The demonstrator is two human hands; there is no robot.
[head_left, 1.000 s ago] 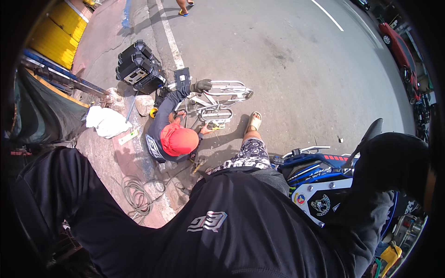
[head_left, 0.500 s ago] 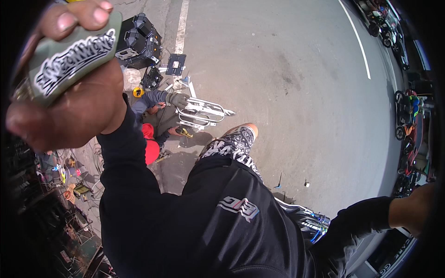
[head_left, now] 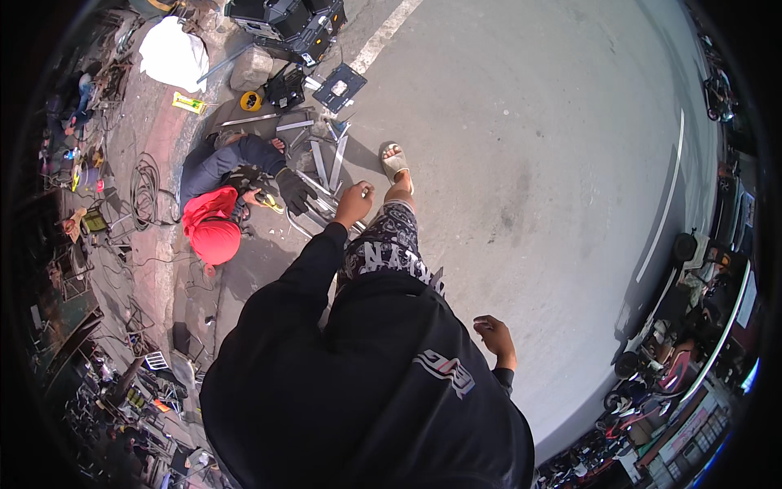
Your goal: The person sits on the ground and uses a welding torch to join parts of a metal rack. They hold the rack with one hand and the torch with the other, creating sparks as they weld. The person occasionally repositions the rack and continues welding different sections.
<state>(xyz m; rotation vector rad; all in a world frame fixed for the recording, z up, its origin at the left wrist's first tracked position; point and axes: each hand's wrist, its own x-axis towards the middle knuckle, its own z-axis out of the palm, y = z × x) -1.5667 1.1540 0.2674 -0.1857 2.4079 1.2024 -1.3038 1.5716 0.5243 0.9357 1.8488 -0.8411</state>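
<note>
My left hand (head_left: pixel 354 204) is out in front of my left thigh, its fingers curled in. What it holds, if anything, I cannot make out. Behind and beside it is a silver metal tube rack (head_left: pixel 314 213), partly hidden by my hand. A crouching co-worker in a red head covering (head_left: pixel 213 224) has a dark-gloved hand (head_left: pixel 295 191) at this rack. In the co-worker's other hand is a yellow-and-black tool (head_left: pixel 269 201). Low on my right side, my right hand (head_left: pixel 495 338) hangs over the pavement with loosely bent fingers, nothing visible in it.
Metal bars (head_left: pixel 327 163) and a black plate (head_left: pixel 339 88) lie ahead on the left. Black cases (head_left: pixel 297 28) stand beyond them, near a stone block (head_left: pixel 251 68) and a yellow tape measure (head_left: pixel 251 101). Coiled cable (head_left: pixel 145 191) lies along the curb. Parked vehicles (head_left: pixel 668 359) line the right.
My left hand has come down from close before the camera to beside the rack; the green lettered item it held is out of sight. My right hand has moved inward. My view has shifted.
</note>
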